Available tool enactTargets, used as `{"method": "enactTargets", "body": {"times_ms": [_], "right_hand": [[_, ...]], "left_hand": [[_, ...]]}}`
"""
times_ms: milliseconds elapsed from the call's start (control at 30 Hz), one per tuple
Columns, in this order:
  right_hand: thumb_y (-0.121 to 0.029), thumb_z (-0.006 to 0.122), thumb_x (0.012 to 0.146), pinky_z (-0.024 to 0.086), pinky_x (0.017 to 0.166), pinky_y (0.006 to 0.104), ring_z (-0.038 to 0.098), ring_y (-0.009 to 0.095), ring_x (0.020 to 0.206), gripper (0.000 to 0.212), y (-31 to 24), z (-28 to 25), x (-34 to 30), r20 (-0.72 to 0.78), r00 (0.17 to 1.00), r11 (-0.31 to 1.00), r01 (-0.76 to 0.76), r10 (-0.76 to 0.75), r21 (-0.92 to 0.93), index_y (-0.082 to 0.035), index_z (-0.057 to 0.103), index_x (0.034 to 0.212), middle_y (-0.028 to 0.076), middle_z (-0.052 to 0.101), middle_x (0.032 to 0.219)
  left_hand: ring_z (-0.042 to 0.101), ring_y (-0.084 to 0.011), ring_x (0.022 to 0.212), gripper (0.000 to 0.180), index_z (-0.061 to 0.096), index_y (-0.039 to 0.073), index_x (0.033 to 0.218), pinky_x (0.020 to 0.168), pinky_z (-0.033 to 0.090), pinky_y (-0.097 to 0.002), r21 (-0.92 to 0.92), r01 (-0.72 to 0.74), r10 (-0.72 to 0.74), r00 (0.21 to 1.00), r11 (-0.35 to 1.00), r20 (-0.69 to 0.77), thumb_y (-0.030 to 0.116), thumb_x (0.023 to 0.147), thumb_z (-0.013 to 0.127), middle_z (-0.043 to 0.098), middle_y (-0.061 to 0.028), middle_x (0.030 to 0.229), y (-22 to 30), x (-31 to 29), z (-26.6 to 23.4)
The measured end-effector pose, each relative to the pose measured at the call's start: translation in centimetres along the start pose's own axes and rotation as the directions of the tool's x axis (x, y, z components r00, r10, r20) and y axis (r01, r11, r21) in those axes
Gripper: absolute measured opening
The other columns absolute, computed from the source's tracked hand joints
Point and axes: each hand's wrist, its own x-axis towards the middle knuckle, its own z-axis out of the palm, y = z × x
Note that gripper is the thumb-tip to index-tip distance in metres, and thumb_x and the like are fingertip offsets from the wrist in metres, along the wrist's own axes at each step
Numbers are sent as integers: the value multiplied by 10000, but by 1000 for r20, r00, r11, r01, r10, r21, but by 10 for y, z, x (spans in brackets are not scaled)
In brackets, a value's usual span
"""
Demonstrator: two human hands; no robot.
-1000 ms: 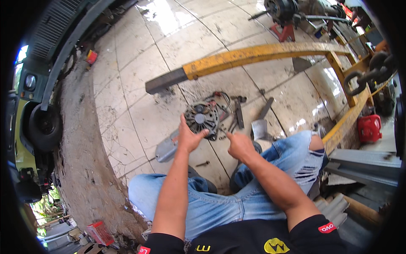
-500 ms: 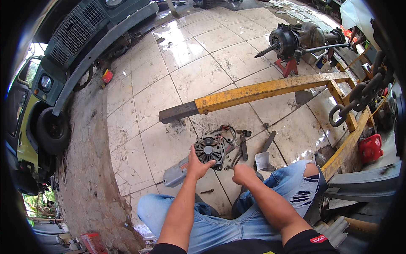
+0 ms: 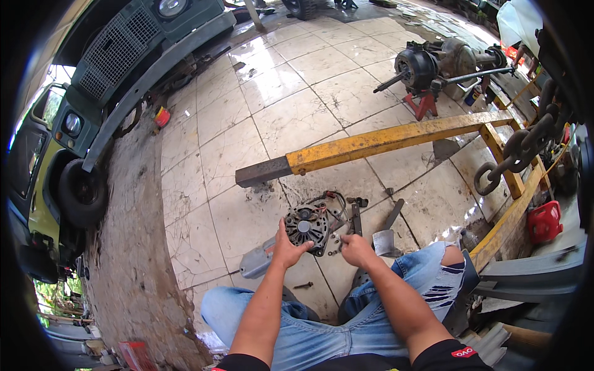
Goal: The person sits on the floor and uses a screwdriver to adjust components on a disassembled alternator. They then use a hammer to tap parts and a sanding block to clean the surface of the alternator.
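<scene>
A round alternator [image 3: 303, 227] with a slotted metal face lies on the tiled floor between my knees. My left hand [image 3: 287, 251] grips its left side, with the thumb across the lower edge. My right hand [image 3: 357, 251] is closed beside it on the right, fingertips by several small nuts or washers [image 3: 335, 248]; what it holds, if anything, is too small to make out. Under my left hand a grey metal housing [image 3: 252, 264] lies partly hidden. A bolt [image 3: 303, 285] rests on the tiles nearer me, and a dark flat bar [image 3: 356, 219] lies beyond my right hand.
A yellow steel beam [image 3: 365, 138] with a dark end crosses the floor ahead. A heavy chain [image 3: 516, 148] hangs at right, near a red jerrycan [image 3: 544, 221]. An axle assembly [image 3: 455, 59] rests on a red stand [image 3: 421, 106]. Vehicles stand at left, including one with a bumper [image 3: 151, 80].
My right hand has shifted slightly up and to the right, with its fingertips nearer the small parts. My left hand still grips the alternator. The whole view has tilted a little.
</scene>
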Motion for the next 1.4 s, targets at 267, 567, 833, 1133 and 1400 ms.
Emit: {"method": "enactTargets", "body": {"times_ms": [267, 567, 833, 1133, 1400], "right_hand": [[-147, 540, 816, 507, 975, 449, 653, 426, 1057, 414, -8, -10, -9, -39, 998, 997, -59, 57, -44, -106, 717, 1187, 264, 681, 1110], [-111, 519, 809, 529, 916, 442, 669, 421, 1006, 412, -14, -15, -5, -74, 997, 997, -32, 27, -65, -72, 717, 1169, 282, 675, 1076], [-116, 512, 827, 517, 936, 460, 654, 430, 1027, 432, -26, -22, -14, -13, 1000, 994, -12, 11, -104, -96, 690, 1220, 264, 679, 1094], [-117, 551, 770, 513, 961, 481, 661, 407, 1062, 400, -39, -23, -13, 27, 998, 970, -49, 57, -239, -60, 717, 1129, 264, 684, 1106], [-103, 552, 785, 527, 955, 455, 663, 382, 1082, 414, -22, -13, -18, 264, 965, 912, 114, -7, -395, -111, 722, 1162, 219, 693, 1142]], "left_hand": [[326, -420, 1435, 1339, 38, 51, 1583, 1170, 324, -458, 87, 69, -71, 997, 994, 14, 469, 650, 902, 269, -302, 1556, 1, -6, -2], [275, -405, 1462, 1523, -148, 41, 1553, 1203, 291, -406, 182, -53, 28, 990, 982, 136, 404, 569, 955, 225, -289, 1573, -18, 4, -7], [347, -401, 1423, 1532, -155, 38, 1549, 1193, 307, -399, 220, -26, -11, 986, 975, 167, 373, 557, 963, 285, -275, 1551, -16, 7, -7], [380, -397, 1396, 1552, -149, 47, 1550, 1189, 313, -400, 165, -64, 36, 986, 984, 166, 321, 522, 981, 339, -266, 1520, -42, 15, -3], [374, -402, 1394, 1603, -210, 53, 1527, 1203, 283, -409, 135, -80, 53, 980, 988, 192, 316, 495, 987, 349, -260, 1503, -31, 18, 1]]}}
